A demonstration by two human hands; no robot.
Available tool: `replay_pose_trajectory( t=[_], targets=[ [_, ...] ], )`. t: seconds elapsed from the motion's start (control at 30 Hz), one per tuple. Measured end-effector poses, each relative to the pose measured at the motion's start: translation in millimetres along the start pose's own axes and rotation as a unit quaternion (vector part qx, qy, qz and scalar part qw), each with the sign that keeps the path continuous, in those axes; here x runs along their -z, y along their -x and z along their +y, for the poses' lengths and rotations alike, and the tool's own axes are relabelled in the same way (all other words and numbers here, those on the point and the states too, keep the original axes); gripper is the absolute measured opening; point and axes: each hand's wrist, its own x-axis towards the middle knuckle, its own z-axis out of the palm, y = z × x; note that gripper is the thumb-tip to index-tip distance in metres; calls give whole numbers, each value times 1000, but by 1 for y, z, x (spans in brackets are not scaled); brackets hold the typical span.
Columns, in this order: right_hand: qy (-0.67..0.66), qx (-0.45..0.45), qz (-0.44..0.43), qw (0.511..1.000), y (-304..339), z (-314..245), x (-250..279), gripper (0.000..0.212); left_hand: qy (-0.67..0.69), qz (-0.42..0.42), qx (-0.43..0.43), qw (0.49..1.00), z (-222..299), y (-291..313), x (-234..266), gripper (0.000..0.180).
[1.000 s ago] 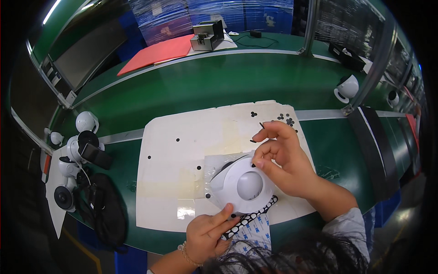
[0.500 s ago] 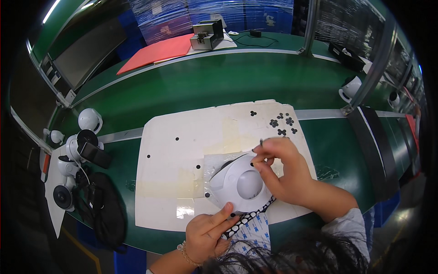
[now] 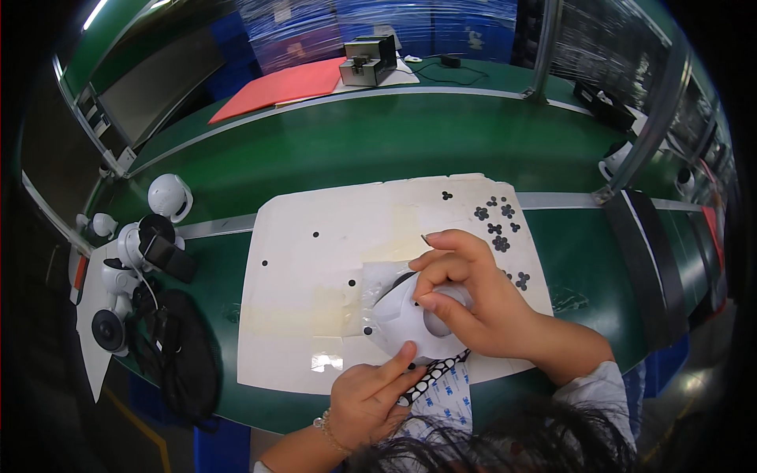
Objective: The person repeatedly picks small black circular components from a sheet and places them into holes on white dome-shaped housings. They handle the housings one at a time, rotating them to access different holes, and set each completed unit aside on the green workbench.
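A white rounded plastic housing (image 3: 394, 319) with a round opening lies on a cardboard sheet (image 3: 300, 307), partly on clear film. My left hand (image 3: 367, 398) is curled at its near edge, the index fingertip pressing the rim by a small black dot. Under that hand's fingers runs a black strip with round white holes (image 3: 434, 378), over a white backing sheet (image 3: 445, 406) with blue print. Over the housing, my right hand (image 3: 481, 303) pinches thumb and finger at a small black round pad (image 3: 416, 303). Its raised index fingertip carries a thin dark sliver (image 3: 426, 239).
Loose black dots and clusters (image 3: 501, 229) lie on the cardboard's right side. White cameras (image 3: 169, 197) and a black pouch (image 3: 185, 347) with cables sit at left. A long black padded piece (image 3: 650, 264) lies at right. A metal box (image 3: 368, 63) and red sheet (image 3: 280, 88) stand behind.
My right hand has shifted left over the housing, covering more of its round opening, and its index finger has lifted. My left hand stays at the near edge. The view has turned slightly.
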Motion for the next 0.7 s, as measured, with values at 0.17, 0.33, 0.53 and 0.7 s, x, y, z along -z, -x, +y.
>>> replay_pose_trajectory(
  t=[0.17,0.33,0.53,0.7],
  targets=[
    [-12,-9,-5,1000,-2,1,-4,58,12,-4,11,1000,1,-3,2,41],
    [-17,6,63,998,4,6,-13,48,18,-6,20,1000,3,-2,2,43],
    [307,113,32,944,17,-7,-5,34,9,-14,22,1000,4,-4,4,41],
    [187,36,52,980,37,-2,1,22,-12,-3,11,1000,2,-2,0,39]
  ],
)
